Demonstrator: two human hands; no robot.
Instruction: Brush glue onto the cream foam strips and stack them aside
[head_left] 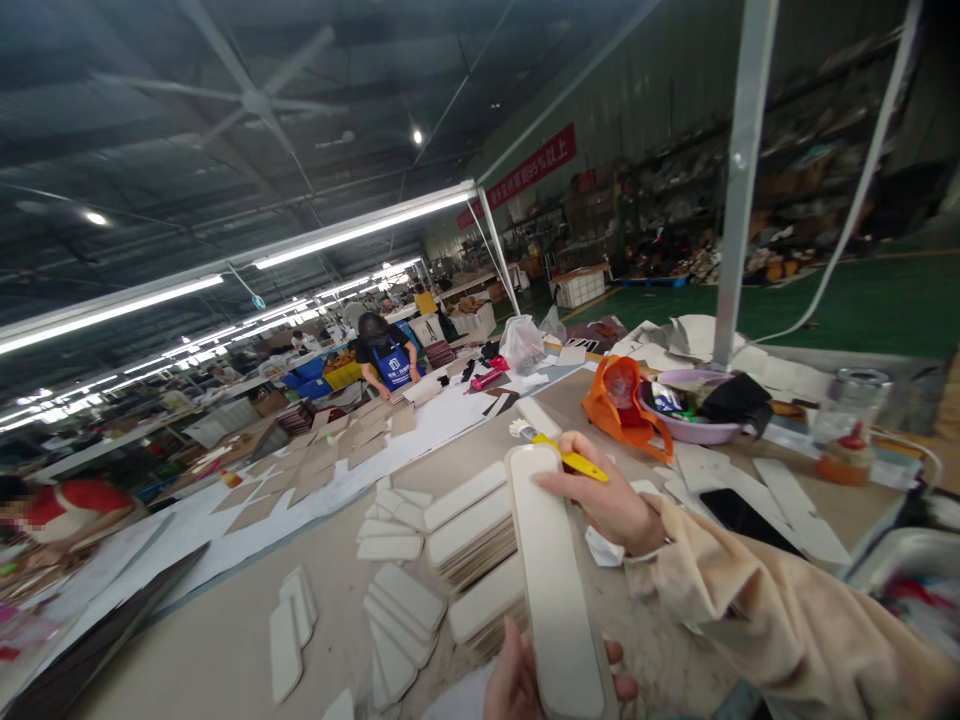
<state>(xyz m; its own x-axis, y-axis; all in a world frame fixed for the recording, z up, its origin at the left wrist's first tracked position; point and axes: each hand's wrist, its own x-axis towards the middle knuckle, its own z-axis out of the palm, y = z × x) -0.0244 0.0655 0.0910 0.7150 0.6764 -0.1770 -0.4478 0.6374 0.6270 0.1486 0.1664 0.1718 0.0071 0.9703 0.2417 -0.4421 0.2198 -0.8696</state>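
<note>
A long white panel with rounded corners (556, 590) is held up in front of me, slanting toward the bottom of the view. My left hand (517, 672) grips its lower end, fingertips showing at both edges. Near the upper end, my right hand (600, 490) pinches the panel's edge with the thumb on its face. The same hand holds a yellow-handled brush (574, 458), its pale bristles pointing left. Just left of the panel lie stacks of similar white pieces (469, 535), and smaller ones are fanned out (405, 625) beside them.
An orange bag (622, 415), a lilac basin (686, 425), a dark phone (746, 518) and a jar of amber liquid (846, 462) stand or lie to the right. A metal post (739, 190) rises behind them. Across the table a person in a blue apron (394, 365) works over brown sheets.
</note>
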